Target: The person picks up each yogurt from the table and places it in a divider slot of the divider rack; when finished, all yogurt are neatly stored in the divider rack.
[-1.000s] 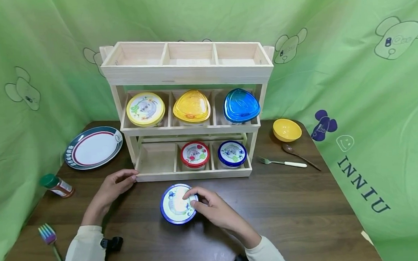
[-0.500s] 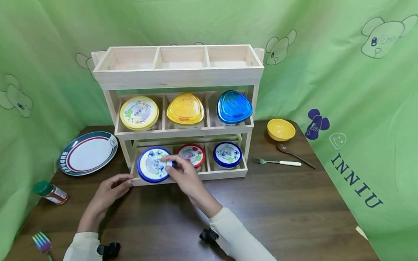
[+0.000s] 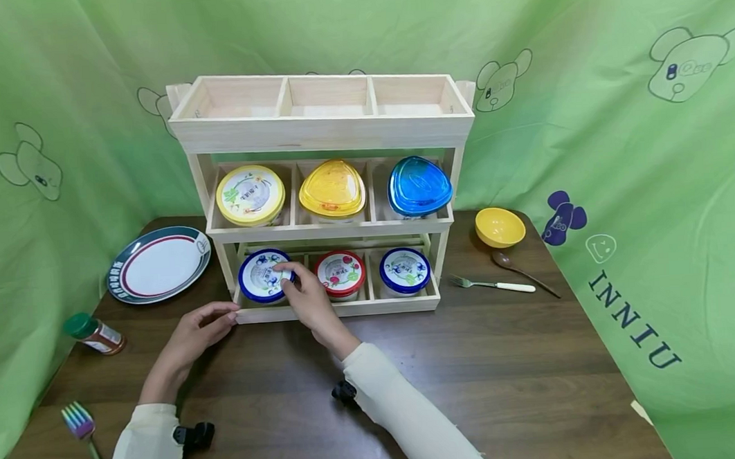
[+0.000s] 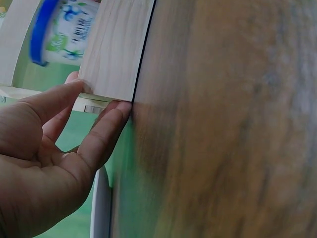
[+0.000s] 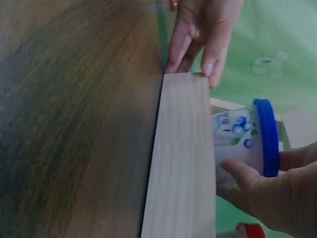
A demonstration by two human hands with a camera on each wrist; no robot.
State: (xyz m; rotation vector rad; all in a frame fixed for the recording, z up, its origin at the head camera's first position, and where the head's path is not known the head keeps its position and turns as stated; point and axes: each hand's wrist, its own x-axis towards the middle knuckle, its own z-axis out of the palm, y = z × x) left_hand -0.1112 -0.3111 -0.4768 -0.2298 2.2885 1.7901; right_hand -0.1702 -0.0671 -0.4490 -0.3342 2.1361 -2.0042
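Sitting in bottom-left compartment of wooden rack (image 3: 331, 131), blue-lidded tub (image 3: 262, 276) leaned over front rail. Right hand (image 3: 305, 298) gripped tub, fingers (image 5: 235, 174) curled round its wall and lid edge. Red-lidded tub (image 3: 341, 273) just beside, in middle compartment. Left hand (image 3: 189, 339) rested on counter (image 3: 506, 368), fingers (image 4: 106, 130) straight, touching rack's lower-left corner. Plate (image 3: 157, 263) lay near, left of rack; open counter in front.

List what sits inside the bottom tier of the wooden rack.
Three lidded tubs: a blue-lidded tub gripped by the right hand, a red-lidded tub, another blue-lidded one. Their contents are hidden.
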